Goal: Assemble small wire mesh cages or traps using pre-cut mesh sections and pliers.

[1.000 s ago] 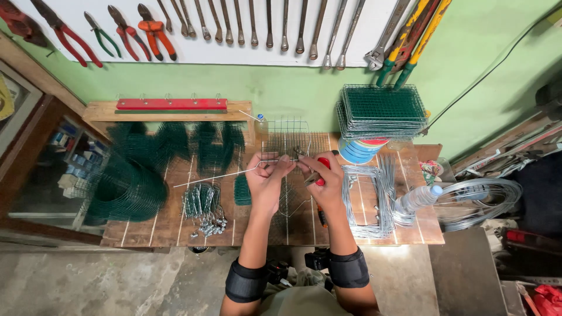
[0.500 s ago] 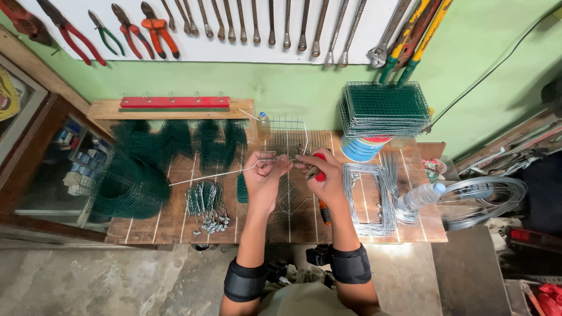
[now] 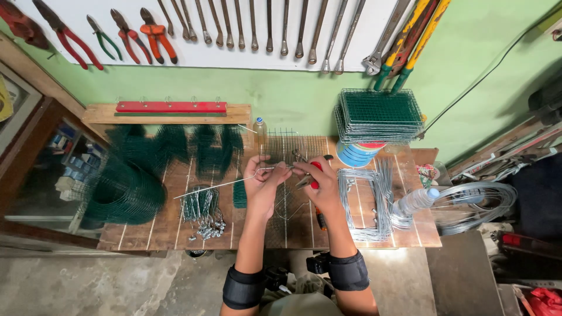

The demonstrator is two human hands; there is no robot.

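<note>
Since a second ago my hands have slid a little toward me along the bench (image 3: 175, 231), and the long straight wire (image 3: 216, 185) now slants lower at its far left end; I judge the bending at its near end is under way, not finished. My left hand (image 3: 264, 178) has its fingers pinched together on that wire, just over the flat wire mesh panel (image 3: 287, 205). My right hand (image 3: 319, 182) is clamped on the red-handled pliers (image 3: 311, 175), whose nose meets the wire between both hands. I count one wire in hand, one pliers, two plastic bottles, one at the back (image 3: 260, 129) and one lying at right (image 3: 414, 202), one stack of green mesh panels (image 3: 379, 114), one big wire coil (image 3: 477, 202), and one pile of small metal clips (image 3: 206, 228), too many to count.
</note>
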